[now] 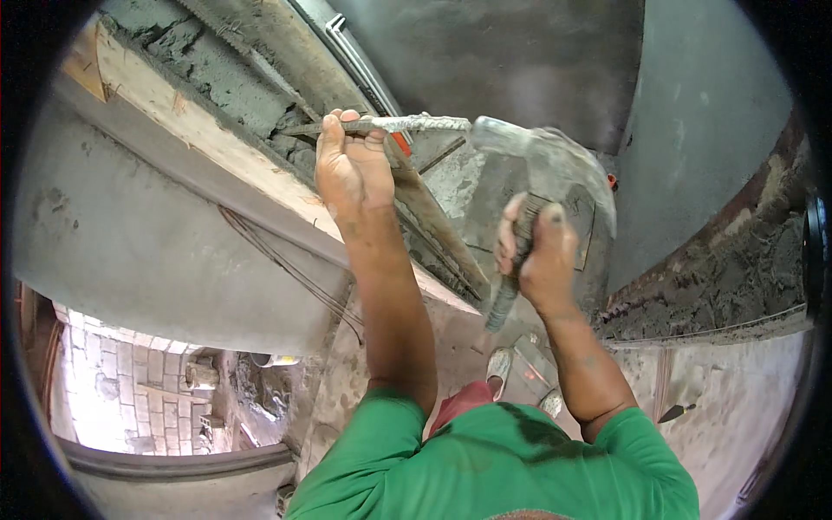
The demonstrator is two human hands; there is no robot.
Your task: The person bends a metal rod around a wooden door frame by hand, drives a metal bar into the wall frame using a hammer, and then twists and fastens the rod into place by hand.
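My left hand (355, 173) is raised, its fingers closed round a long chisel (429, 124) crusted with pale mortar. The chisel lies nearly level, and its dark end meets the rough grey mortar (212, 82) in the gap behind a wooden board (208, 147). In my right hand (544, 256) is a claw hammer (550, 165), gripped by its wrapped handle and slightly blurred. Its striking face is right at the chisel's outer end; whether they touch I cannot tell.
Thin rods or wires (277, 260) hang against the smooth wall at left. Lower left, an opening shows blockwork (139, 373). A rough broken wall edge (719, 269) runs along the right. A trowel (676, 413) lies at lower right, and the floor (442, 325) is dusty.
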